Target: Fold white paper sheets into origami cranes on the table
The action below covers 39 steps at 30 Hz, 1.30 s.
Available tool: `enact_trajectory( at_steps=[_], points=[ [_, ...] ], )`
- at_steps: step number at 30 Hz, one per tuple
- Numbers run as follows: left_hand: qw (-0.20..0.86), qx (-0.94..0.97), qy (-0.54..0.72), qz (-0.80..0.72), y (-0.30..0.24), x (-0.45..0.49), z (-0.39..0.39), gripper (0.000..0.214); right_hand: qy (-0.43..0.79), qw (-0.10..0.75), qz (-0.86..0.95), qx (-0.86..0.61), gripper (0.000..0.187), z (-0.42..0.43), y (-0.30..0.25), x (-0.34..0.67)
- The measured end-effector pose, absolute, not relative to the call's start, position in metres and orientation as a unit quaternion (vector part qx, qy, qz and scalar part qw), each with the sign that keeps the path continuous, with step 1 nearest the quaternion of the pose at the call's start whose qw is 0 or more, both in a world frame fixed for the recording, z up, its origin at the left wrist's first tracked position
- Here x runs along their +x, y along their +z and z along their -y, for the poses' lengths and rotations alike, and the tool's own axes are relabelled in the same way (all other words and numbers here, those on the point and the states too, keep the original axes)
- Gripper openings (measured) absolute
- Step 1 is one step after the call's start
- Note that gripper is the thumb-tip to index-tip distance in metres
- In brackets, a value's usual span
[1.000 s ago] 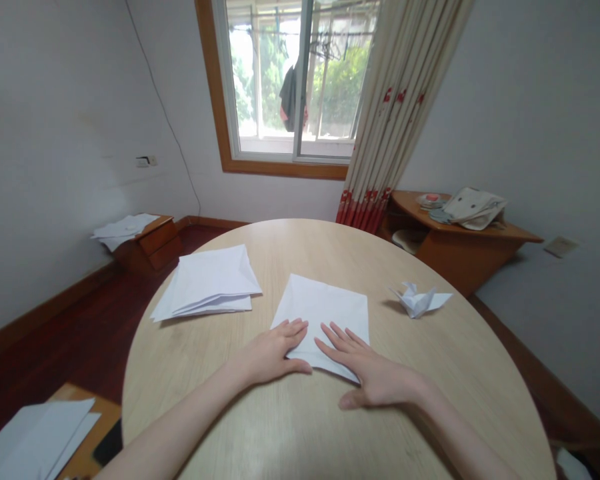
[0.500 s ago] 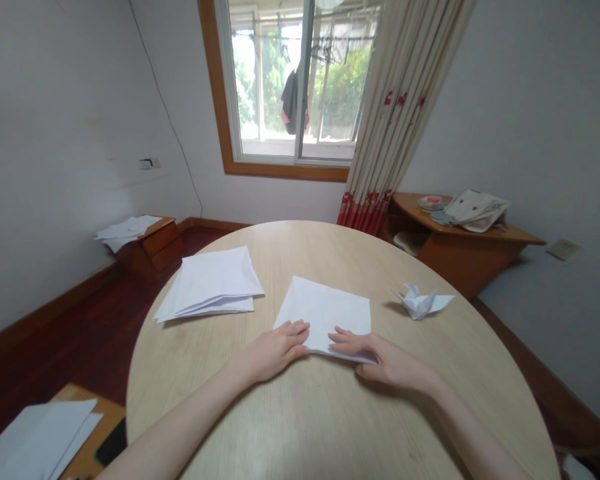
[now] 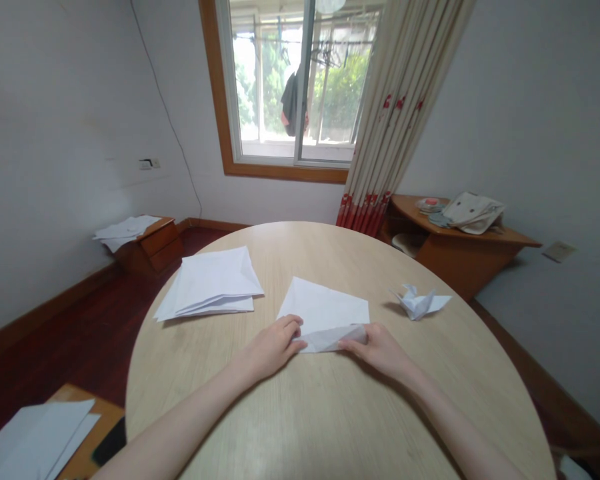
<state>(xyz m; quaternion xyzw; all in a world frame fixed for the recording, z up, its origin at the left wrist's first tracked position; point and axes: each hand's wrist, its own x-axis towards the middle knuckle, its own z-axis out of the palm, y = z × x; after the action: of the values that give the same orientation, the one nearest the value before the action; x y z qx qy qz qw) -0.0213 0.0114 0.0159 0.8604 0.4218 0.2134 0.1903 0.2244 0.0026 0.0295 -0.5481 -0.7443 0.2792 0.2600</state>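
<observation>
A sheet of white paper (image 3: 327, 303) lies on the round wooden table (image 3: 300, 420), its near edge lifted and turned up in a narrow flap. My left hand (image 3: 280, 340) is closed on the near left corner, fingers curled on top and thumb at the front edge. At the near right corner, my right hand (image 3: 373, 343) pinches the raised flap between thumb and fingers. To the right of the sheet sits a folded paper crane (image 3: 417, 303). A stack of white paper (image 3: 217, 277) rests on the table's left side.
More paper (image 3: 40, 433) lies on a low wooden surface at the lower left, beside a dark flat object (image 3: 110, 443). Another small cabinet (image 3: 153, 243) by the left wall bears loose papers. A corner desk (image 3: 460, 257) with a cloth bag (image 3: 475, 212) stands behind the table at right.
The paper's near edge has come up into a flap. Both hands have gone from lying flat on the sheet to gripping its near corners.
</observation>
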Motion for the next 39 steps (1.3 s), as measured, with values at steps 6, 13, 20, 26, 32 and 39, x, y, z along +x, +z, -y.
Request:
enact_trajectory(
  at_steps=[6,13,20,26,32,39],
  points=[
    [0.155,0.87,0.197,-0.425,0.017,-0.02,-0.009,0.019,0.244,0.295,0.719,-0.58,0.033,-0.006,0.027,0.227],
    [0.131,0.898,0.215,-0.36,0.011,-0.018,-0.008,0.021,0.198,0.324,0.725,-0.574,0.031,-0.007,0.025,0.23],
    [0.114,0.904,0.192,-0.365,0.016,-0.016,-0.002,0.021,-0.027,0.426,0.771,-0.472,0.042,-0.007,0.016,0.224],
    [0.07,0.912,0.184,-0.359,0.019,-0.01,0.004,0.019,-0.173,0.333,0.824,-0.424,0.025,0.007,0.024,0.205],
    [0.093,0.908,0.171,-0.37,0.022,-0.007,0.009,0.017,-0.21,0.277,0.846,-0.403,0.014,0.009,0.017,0.199],
    [0.15,0.925,0.145,-0.319,0.024,-0.008,0.011,0.007,-0.205,0.243,0.867,-0.382,0.015,0.01,0.018,0.205]
  ],
)
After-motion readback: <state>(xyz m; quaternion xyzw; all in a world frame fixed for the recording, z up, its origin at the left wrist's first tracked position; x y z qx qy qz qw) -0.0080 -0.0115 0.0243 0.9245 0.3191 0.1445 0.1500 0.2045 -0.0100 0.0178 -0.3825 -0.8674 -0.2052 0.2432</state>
